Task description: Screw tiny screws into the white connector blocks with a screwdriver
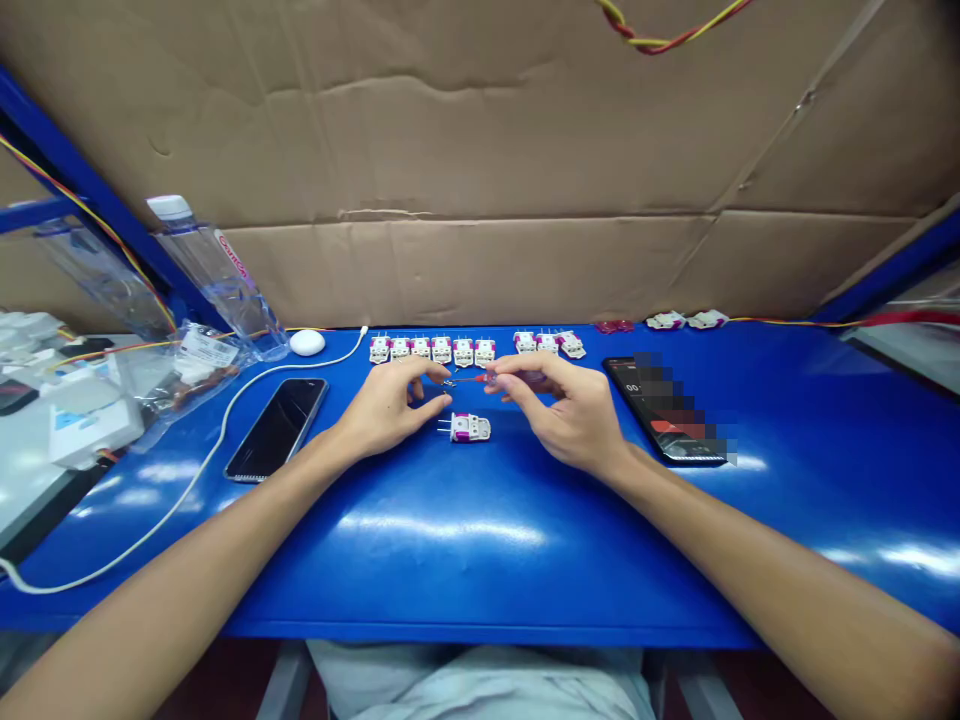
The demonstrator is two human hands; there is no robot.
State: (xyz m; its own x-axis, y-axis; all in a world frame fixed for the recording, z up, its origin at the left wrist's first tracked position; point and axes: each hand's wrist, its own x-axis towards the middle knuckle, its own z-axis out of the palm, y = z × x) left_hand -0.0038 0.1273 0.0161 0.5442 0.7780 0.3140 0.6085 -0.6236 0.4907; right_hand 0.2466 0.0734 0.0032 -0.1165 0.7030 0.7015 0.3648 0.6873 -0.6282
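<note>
My right hand [566,405] grips a small screwdriver [517,378] with a reddish clear handle. Its thin shaft points left toward several tiny metal screws [450,384] on the blue table. Just left of these screws is my left hand [394,405], thumb and forefinger apart, with nothing visible between them. Below the screws, between both hands, lies a white and purple plug part [470,428] with two metal pins pointing left. Behind the hands stands a row of similar plug parts [442,350], and a shorter group [547,342] sits to its right.
A dark phone [277,428] lies left, beside a white cable [217,440] and round white case [307,343]. Another phone [664,410] lies right. A plastic bottle [217,275] leans at the back left near bagged parts [187,385]. Cardboard [487,270] backs the table.
</note>
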